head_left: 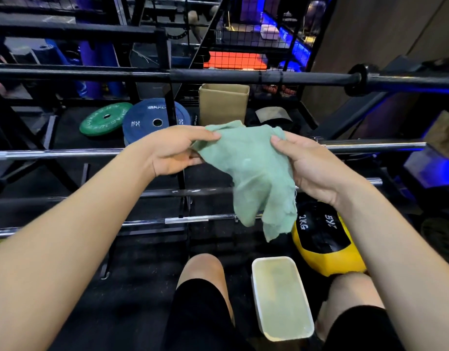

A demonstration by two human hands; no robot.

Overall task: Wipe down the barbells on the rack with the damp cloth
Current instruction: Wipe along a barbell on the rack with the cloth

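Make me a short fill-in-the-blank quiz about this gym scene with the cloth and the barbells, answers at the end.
1. Both hands, the left hand and the right hand, hold a ____ cloth.
2. The blue weight plate lies beside a ____ weight plate.
3. The medicine ball is black and ____.
4. Between the knees stands a white plastic ____.

Answers: green; green; yellow; tub

We see own two forearms entering from lower left and lower right of frame, both bare, no sleeves in view. Left hand [176, 150] and right hand [310, 165] near centre of frame, ungloved; no rings, watch or wristbands visible. Short, unpainted nail shows on right thumb. Bottom centre: two bare knees, black shorts [203, 317] ending just above them, plain fabric, no markings visible.
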